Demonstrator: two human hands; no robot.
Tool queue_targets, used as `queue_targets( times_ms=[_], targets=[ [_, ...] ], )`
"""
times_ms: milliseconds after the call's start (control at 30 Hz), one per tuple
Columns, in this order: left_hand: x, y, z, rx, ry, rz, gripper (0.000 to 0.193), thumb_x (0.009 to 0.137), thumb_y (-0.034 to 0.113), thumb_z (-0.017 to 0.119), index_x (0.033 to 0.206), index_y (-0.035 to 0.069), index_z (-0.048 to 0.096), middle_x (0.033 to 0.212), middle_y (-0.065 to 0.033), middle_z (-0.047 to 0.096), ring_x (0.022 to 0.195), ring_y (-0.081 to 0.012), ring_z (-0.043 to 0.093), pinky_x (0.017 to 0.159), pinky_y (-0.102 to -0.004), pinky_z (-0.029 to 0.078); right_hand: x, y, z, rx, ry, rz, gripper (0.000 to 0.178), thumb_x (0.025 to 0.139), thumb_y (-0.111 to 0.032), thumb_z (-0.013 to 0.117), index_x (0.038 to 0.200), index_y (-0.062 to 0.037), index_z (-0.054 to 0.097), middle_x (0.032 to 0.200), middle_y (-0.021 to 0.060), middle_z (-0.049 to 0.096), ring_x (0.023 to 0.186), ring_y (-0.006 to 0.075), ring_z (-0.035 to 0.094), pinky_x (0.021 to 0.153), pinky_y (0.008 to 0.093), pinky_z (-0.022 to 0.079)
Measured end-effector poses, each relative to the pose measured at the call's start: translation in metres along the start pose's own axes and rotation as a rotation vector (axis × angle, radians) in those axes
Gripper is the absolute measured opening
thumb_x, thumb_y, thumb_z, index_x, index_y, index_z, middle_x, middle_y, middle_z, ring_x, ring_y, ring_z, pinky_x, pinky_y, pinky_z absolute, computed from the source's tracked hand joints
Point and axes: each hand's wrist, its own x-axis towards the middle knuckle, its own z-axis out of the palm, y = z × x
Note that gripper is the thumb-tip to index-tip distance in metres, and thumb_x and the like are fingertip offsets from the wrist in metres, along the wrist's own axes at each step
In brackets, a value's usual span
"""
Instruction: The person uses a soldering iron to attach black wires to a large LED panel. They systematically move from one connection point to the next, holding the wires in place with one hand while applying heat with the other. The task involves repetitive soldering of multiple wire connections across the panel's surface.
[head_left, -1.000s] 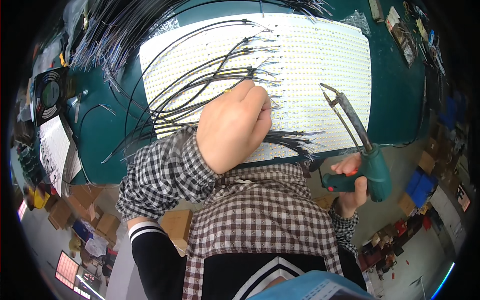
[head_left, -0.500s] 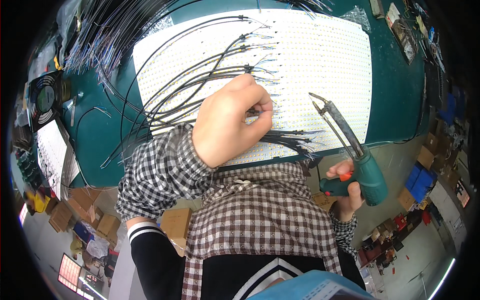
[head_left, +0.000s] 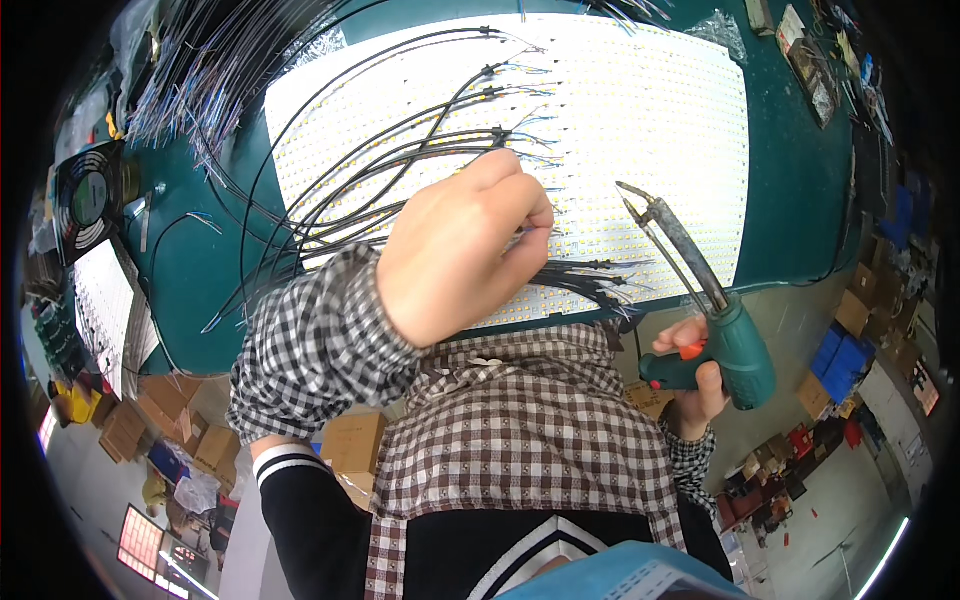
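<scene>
My left hand point(head_left: 462, 245) is closed in a pinch over the middle of a white LED panel point(head_left: 650, 120) dotted with rows of small yellow chips. It pinches a black cable; the fingers now hide the tip. Several black cables point(head_left: 375, 108) with thin stripped wire ends lie across the panel's left half, their ends in a column down the middle. Another bunch of cable ends point(head_left: 590, 280) lies by the near edge. My right hand point(head_left: 706, 398) grips a green soldering gun point(head_left: 743, 355) with a red trigger, its tip raised above the panel's right side.
A teal table point(head_left: 800, 190) carries the panel. At the back left lies a large bundle of loose wires point(head_left: 215, 80). A small black fan point(head_left: 90, 195) and white papers point(head_left: 105, 305) stand on the left. Foil-wrapped pieces point(head_left: 808, 80) lie back right; cardboard boxes point(head_left: 350, 445) are below.
My left hand has turned and shifted slightly right, its fingers closing over the dark cable part seen between them before. The right hand and soldering gun have barely moved.
</scene>
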Motion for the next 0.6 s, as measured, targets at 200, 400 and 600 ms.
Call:
queue_targets(
  times_ms=[200, 400, 600],
  targets=[
    [0.009, -0.011, 0.008, 0.084, 0.008, 0.013, 0.01, 0.078, 0.002, 0.071, 0.085, 0.005, 0.064, 0.084, -0.0074, 0.061, 0.073, -0.022, 0.066, 0.063, -0.0331, 0.053, -0.002, -0.002, 0.002, -0.014, 0.037, 0.029, 0.051, 0.091, -0.035, 0.073, 0.117, 0.0071, 0.06, 0.108, 0.0174, 0.066, 0.101, 0.0278, 0.068, 0.088, 0.0417, 0.058],
    [0.009, -0.013, 0.009, 0.046, 0.017, 0.004, 0.012, 0.077, 0.002, 0.072, 0.085, 0.005, 0.064, 0.084, -0.0072, 0.06, 0.072, -0.021, 0.066, 0.062, -0.0319, 0.053, -0.006, -0.003, 0.005, -0.198, 0.013, 0.007, 0.053, 0.094, -0.04, 0.067, 0.114, 0.0074, 0.058, 0.095, 0.0153, 0.062, 0.086, 0.026, 0.065, 0.081, 0.0419, 0.058],
    [0.009, -0.013, 0.008, 0.017, 0.038, 0.009, 0.012, 0.076, 0.0, 0.071, 0.084, 0.004, 0.064, 0.082, -0.0071, 0.059, 0.071, -0.0202, 0.065, 0.062, -0.0309, 0.052, -0.01, 0.001, 0.004, -0.198, 0.029, 0.037, 0.042, 0.082, -0.023, 0.085, 0.107, 0.0053, 0.066, 0.095, 0.013, 0.069, 0.088, 0.0252, 0.071, 0.082, 0.0395, 0.06]
  ],
)
